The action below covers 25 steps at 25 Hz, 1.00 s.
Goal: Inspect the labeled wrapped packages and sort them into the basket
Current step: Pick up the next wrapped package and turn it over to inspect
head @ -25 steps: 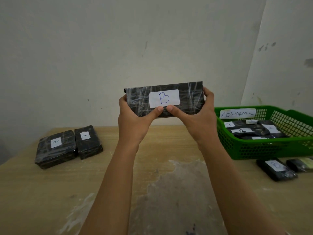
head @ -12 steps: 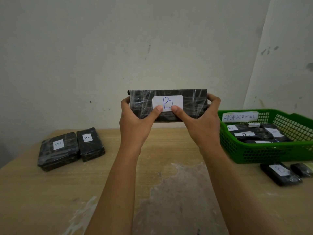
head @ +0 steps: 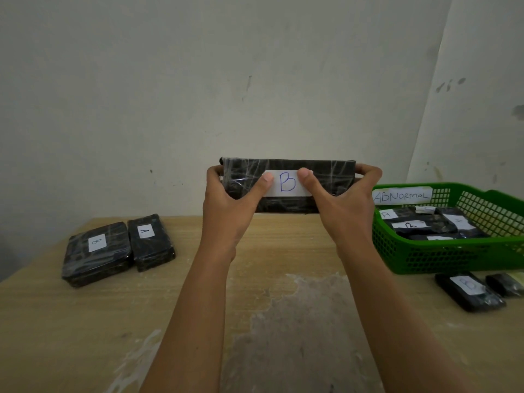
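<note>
Our thumbs (head: 265,181) sit higher now, flanking the B label (head: 287,183); our left hand (head: 226,204) and right hand (head: 346,207) grasp the wrapped package (head: 329,171).

One held B package (head: 330,177). Two lying left: left B package (head: 96,252), A package (head: 151,242). Two lying right: right B package (head: 469,292), edge package (head: 504,283). One green basket (head: 442,259) holding four-plus more.

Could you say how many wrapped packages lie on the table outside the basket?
4: B package, A package at left; second B package, cropped package by green basket; more may lie offscreen.
</note>
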Available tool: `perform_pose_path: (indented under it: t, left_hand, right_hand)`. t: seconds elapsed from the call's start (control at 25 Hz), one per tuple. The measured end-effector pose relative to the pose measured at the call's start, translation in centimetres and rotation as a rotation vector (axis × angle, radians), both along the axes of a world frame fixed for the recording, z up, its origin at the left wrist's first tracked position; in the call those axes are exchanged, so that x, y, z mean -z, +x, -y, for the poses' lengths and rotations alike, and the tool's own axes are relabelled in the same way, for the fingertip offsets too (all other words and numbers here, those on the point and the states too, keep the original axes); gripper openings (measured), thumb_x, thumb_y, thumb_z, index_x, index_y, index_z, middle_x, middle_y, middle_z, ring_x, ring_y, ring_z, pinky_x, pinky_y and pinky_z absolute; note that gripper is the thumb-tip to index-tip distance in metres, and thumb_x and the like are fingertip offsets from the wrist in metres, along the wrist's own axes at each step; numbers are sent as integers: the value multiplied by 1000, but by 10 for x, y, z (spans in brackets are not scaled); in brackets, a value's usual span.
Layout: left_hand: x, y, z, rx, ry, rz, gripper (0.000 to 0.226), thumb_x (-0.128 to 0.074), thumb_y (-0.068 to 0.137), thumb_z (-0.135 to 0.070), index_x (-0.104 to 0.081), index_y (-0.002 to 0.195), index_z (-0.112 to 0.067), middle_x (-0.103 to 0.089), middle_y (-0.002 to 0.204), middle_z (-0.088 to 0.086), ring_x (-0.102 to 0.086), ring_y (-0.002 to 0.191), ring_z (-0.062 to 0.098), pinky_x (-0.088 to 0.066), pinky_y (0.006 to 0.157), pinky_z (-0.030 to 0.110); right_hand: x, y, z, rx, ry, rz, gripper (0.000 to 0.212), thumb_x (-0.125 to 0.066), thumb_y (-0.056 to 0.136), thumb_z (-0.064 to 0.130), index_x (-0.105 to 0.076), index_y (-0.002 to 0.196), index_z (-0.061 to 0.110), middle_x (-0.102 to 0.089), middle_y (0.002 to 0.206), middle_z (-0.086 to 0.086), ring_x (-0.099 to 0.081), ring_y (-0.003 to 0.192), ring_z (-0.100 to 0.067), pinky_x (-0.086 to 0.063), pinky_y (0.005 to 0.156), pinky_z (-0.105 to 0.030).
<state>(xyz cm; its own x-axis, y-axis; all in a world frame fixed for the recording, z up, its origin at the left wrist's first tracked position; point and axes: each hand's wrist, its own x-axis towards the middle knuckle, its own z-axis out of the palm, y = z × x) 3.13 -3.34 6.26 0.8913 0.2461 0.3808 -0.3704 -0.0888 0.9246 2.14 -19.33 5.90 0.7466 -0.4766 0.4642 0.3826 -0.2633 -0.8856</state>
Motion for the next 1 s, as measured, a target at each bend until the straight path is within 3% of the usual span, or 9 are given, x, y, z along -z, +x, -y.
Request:
perform_pose_path:
  t: [0.16,0.28,0.36,0.48,0.6,0.84,1.0]
  left_hand:
    - [2,1,-2,-62,-35,-4,46,-77,80,-55,-56,110,-28,-68,104,-10,-67,99,9,-58,94,44]
    - [0,0,-8,-65,-46,-17,44,-76,82,-54,-56,111,-27,-68,105,-9,-67,99,10,-57,93,40]
    - [-2,-2,-10,-10,-43,-35,44,-73,85,-54,-56,115,-26,-68,107,-8,-67,99,9,-57,89,36]
    - [-3,-3,-15,164,-72,-73,32,-68,95,-33,-54,122,-22,-69,107,-6,-69,96,9,-61,83,35]
    - [-1,0,-22,201,-38,-57,36,-67,96,-15,-54,128,-20,-70,116,0,-71,100,13,-63,82,33]
    - [1,3,-27,250,-80,-18,49,-72,92,-17,-53,136,-24,-69,125,0,-70,110,15,-60,82,24]
    - [4,5,-28,241,-30,0,63,-81,83,-12,-52,138,-25,-71,122,0,-71,110,16,-60,88,28]
  right_hand:
    - [-3,-3,1,-20,-19,-1,66,-79,76,57,-36,116,28,-60,92,14,-59,82,4,-45,65,-8]
    - [-3,1,9,-79,116,9,36,-68,89,54,-51,107,27,-73,97,-2,-70,86,-14,-58,76,-25]
    - [-2,4,15,-99,185,8,30,-67,92,51,-55,102,26,-76,98,-7,-73,90,-22,-58,76,-31]
    - [-2,5,23,-111,206,16,33,-69,90,51,-56,104,23,-77,95,-7,-74,90,-21,-59,78,-32]
    - [-3,3,30,-194,156,11,33,-69,90,47,-58,110,23,-77,96,-4,-75,86,-14,-60,77,-32]
    - [-3,3,40,-306,28,-15,45,-77,87,26,-53,126,26,-71,116,0,-76,88,-12,-62,72,-26]
    - [-3,4,38,-272,-11,-10,55,-80,83,34,-51,129,26,-69,120,0,-74,92,-14,-62,76,-28]
